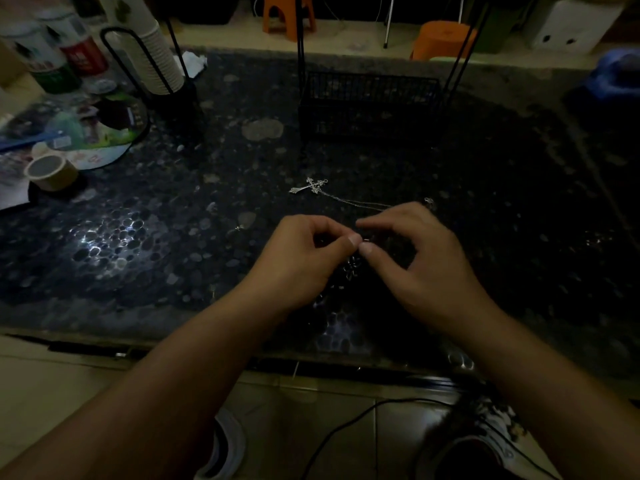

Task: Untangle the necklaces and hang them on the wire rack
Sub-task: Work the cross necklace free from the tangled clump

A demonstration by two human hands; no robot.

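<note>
Both my forearms come in from the bottom of the view and angle toward each other, so my hands meet over the middle of the dark pebble-pattern table (173, 244). My left hand (304, 258) has its fingers curled in, thumb tip pushed forward. My right hand (420, 258) mirrors it, index finger arched over the top and thumb underneath. The two thumbs are nearly touching, and both hands are pinching a tiny bit of dark chain (365, 241) right between them. It's really dim here, so I can't tell exactly how the links sit in my fingertips. Below the pinch there's a dark beaded tangle (351, 268) hanging or lying between my palms, hard to say which.

The silver cross necklace (311, 186) lies flat on the table just beyond my hands, its thin chain trailing off toward my right hand's knuckles. The black wire rack (367, 98) stands further back, well apart from my hands. Roll of tape (52, 171) sits off at the left edge.
</note>
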